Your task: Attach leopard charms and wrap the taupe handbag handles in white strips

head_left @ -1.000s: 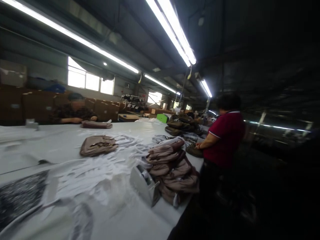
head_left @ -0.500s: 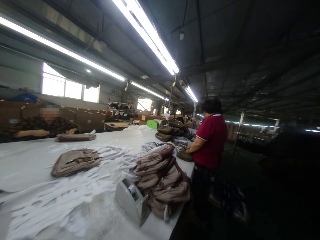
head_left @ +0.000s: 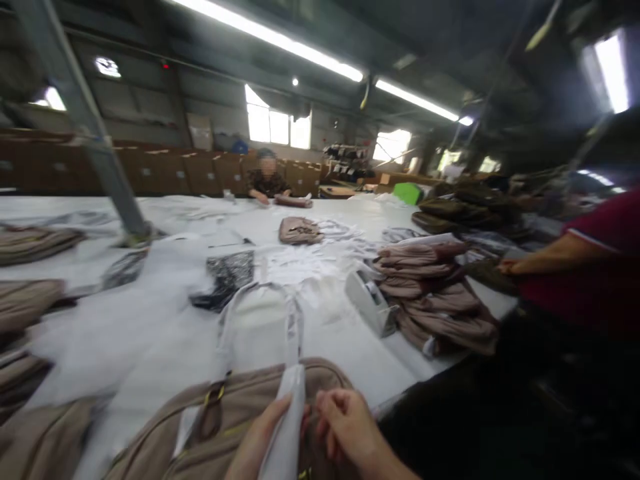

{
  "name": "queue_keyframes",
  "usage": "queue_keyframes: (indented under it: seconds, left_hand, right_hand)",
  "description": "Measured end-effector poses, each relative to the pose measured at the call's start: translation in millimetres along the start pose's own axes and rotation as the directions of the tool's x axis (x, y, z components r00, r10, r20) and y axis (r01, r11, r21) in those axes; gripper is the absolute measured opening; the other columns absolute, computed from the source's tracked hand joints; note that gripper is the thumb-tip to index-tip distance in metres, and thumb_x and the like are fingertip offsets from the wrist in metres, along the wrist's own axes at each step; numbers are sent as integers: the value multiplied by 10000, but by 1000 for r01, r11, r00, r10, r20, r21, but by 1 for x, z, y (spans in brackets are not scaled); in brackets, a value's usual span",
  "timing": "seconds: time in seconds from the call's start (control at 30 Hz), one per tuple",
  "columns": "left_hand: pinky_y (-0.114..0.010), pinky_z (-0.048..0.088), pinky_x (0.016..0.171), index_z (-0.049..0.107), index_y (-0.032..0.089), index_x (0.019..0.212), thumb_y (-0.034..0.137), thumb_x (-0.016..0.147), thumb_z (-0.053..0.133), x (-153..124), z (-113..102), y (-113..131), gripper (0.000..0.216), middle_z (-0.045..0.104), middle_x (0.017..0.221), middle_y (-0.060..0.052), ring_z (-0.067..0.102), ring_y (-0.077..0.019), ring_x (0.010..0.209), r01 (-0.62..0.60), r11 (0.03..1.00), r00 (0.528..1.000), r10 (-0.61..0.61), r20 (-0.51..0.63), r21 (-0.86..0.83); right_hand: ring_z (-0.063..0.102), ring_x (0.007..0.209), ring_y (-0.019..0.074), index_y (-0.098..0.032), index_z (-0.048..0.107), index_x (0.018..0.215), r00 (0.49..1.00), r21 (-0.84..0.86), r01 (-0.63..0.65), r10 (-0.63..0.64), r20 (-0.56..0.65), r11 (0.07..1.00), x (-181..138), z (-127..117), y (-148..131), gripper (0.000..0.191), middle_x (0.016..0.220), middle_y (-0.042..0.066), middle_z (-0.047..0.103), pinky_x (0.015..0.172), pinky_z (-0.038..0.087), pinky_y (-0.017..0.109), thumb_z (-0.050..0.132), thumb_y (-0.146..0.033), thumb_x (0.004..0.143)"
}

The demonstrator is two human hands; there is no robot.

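Note:
A taupe fabric bag with brass-coloured fittings lies at the table's near edge, partly cut off below. My left hand is closed around a long white strip that slants up over the bag; whether a strap lies inside the strip is hidden. Just right of it, my right hand hovers over the bag with its fingers curled together. What those fingers pinch, if anything, does not show. Beyond the bag, a loop of strap in pale wrapping stretches across the table.
A grey tape dispenser stands beside a pile of taupe bags. At right, a person in a red shirt works by dark bags; another person sits across the table. More bags lie left, near a metal post.
The view has swung left and down. My hands, the near bag and the white strip now show; none of them was visible before. The tape dispenser and bag pile appear farther right.

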State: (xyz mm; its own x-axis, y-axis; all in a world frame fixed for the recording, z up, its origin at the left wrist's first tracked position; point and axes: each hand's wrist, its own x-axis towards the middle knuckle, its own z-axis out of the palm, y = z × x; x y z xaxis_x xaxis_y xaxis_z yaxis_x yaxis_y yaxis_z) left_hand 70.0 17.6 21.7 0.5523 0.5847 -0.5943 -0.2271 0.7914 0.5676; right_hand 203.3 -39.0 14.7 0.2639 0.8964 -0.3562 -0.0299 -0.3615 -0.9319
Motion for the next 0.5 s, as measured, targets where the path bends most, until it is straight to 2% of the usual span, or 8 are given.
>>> queue_keyframes:
  seconds: [0.07, 0.13, 0.2, 0.3, 0.43, 0.5]
  left_hand:
    - [-236, 455, 428, 638, 96, 643, 348, 761, 621, 0, -2, -4, 279, 626, 519, -67, 580, -157, 434, 77, 993, 996, -80, -30, -92]
    - [-228, 418, 372, 642, 101, 668, 339, 766, 600, 2, 2, -6, 261, 620, 491, -61, 550, -150, 377, 102, 983, 991, -113, -68, -151]
    - [-222, 404, 357, 642, 104, 700, 325, 760, 609, 3, 5, -7, 231, 622, 489, -50, 537, -142, 357, 82, 983, 988, -101, -114, -161]
    - [-222, 428, 396, 633, 106, 714, 313, 741, 645, 2, 5, -10, 209, 639, 532, -47, 560, -142, 400, 12, 991, 994, -28, -110, -136]
    - [-209, 439, 454, 614, 122, 728, 275, 717, 683, 5, -2, -15, 167, 654, 586, -36, 585, -135, 477, -129, 986, 990, 122, -72, -103]
    - [-207, 436, 463, 607, 131, 751, 278, 712, 688, 8, -4, -17, 172, 662, 604, -40, 586, -135, 492, -151, 984, 987, 145, -68, -92]
  right_hand:
    - [430, 307, 43, -118, 565, 699, 987, -22, -45, 47, 154, 999, -12, 3, 6, 633, 534, 4, 573, 289, 276, 143, 446, -740, 717]
    - [427, 307, 45, -125, 553, 648, 968, -10, -75, 75, 238, 997, -21, 5, 9, 637, 462, -13, 532, 303, 295, 140, 458, -753, 695]
    - [412, 305, 47, -129, 544, 636, 966, 20, -100, 92, 243, 995, -24, 10, 8, 629, 412, -29, 495, 310, 294, 140, 481, -754, 676]
    - [394, 294, 51, -128, 553, 676, 972, 24, -131, 123, 200, 991, -23, 18, 4, 578, 406, -31, 502, 290, 264, 144, 514, -704, 694]
    - [369, 276, 51, -123, 579, 703, 968, -42, -154, 159, 194, 987, -20, 22, -4, 385, 401, -37, 504, 263, 224, 146, 544, -501, 772]
    - [358, 279, 50, -126, 577, 697, 966, -60, -167, 176, 188, 984, -21, 24, -10, 293, 396, -48, 486, 258, 213, 146, 540, -403, 787]
